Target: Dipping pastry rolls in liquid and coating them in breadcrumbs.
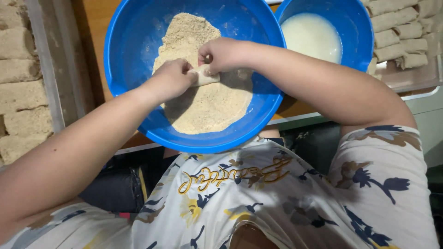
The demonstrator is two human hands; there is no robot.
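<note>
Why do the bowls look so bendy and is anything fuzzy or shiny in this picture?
In the head view, the wide lens curves the big blue bowl and stretches both arms at the edges; soft light gives a faint sheen on the small bowl's white liquid, no harsh glare; the left hand and right hand, gripping a pale roll over crumbs, look slightly soft.

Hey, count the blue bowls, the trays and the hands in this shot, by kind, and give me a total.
Blue bowls: 2, crumb bowl and batter bowl
Trays: 2, left tray and right tray
Hands: 2, left hand and right hand, both on one roll
Total: 6
</note>
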